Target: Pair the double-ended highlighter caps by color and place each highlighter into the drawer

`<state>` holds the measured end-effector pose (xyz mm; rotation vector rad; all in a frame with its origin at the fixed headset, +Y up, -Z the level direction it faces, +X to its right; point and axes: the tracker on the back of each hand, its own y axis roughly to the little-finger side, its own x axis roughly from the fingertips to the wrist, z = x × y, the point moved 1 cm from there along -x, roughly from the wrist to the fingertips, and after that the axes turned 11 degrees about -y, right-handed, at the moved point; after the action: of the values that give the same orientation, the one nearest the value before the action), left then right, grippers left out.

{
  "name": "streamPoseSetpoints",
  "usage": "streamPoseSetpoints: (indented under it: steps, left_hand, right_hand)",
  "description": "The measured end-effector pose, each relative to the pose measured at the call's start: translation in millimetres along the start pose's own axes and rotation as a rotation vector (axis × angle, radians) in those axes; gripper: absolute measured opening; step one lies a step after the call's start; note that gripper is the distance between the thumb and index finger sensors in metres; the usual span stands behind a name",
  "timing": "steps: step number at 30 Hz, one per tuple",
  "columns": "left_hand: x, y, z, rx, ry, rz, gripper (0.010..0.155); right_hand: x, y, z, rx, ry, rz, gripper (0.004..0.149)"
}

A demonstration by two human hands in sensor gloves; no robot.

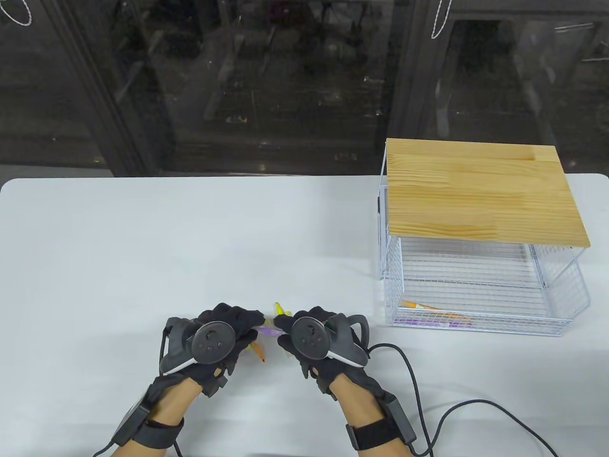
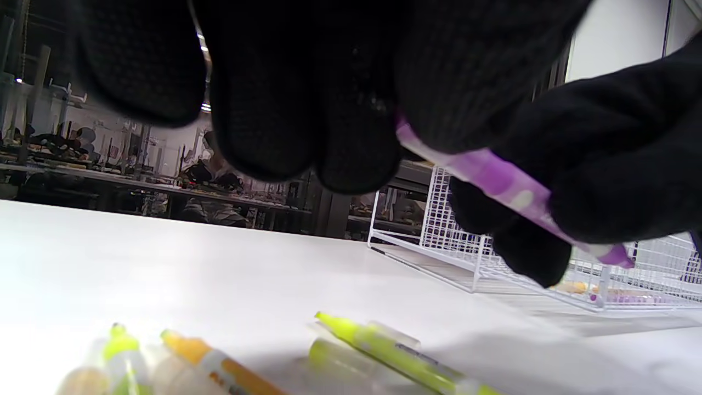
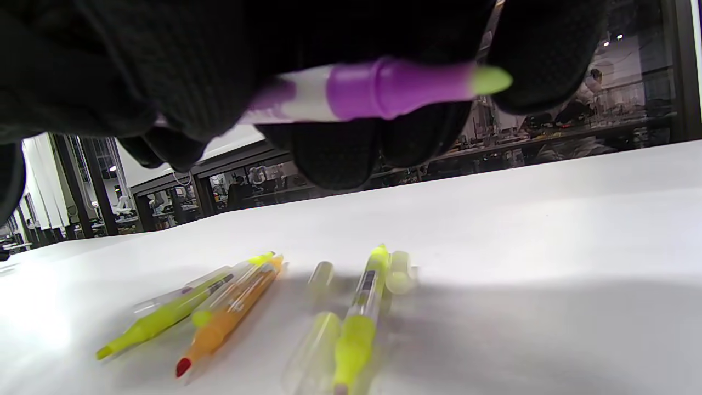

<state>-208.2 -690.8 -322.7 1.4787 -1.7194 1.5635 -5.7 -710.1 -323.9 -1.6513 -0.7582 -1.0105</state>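
Both hands meet above the table: the left hand (image 1: 223, 333) and right hand (image 1: 314, 338) each pinch the purple highlighter (image 3: 351, 93) — light, stiff, slick plastic, probably best gripped mid-barrel — its yellow-green tip bare.

Bright, even overhead light; the wrist views seem blurred up close, with soft shadows beneath the gloves.
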Motion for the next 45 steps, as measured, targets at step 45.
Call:
streamPoseSetpoints:
  steps: [45]
  left_hand:
    - [7,73,15,-0.195,0.353,-0.487,0.046]
  right_hand:
    - [6,52,14,-0.544,0.058,-0.141,0.047]
